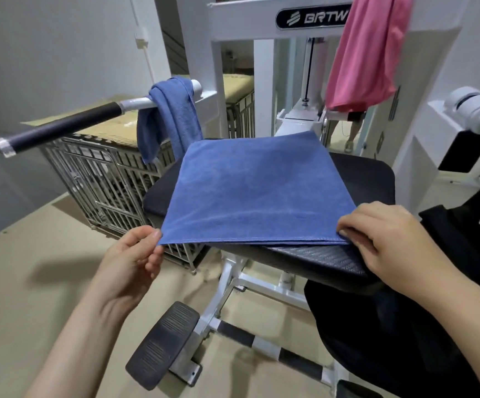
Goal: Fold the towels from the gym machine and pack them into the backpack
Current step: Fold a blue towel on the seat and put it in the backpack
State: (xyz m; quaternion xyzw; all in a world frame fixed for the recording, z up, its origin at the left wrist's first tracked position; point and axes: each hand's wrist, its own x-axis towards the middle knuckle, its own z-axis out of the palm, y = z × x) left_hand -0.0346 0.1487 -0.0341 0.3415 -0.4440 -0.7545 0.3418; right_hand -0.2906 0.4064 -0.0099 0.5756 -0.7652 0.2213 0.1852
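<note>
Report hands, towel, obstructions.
Left hand and right hand hold near corners of folded blue cloth towel, flat on black padded seat. Crumpled blue towel, pink cloth towel hanging, unfolded. Nothing blocking.

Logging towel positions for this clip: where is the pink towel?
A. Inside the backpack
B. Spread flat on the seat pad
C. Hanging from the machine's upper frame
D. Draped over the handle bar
C: the pink towel hangs from the white upper frame; the seat pad carries the folded blue towel, and the handle bar carries a second blue towel.
</note>
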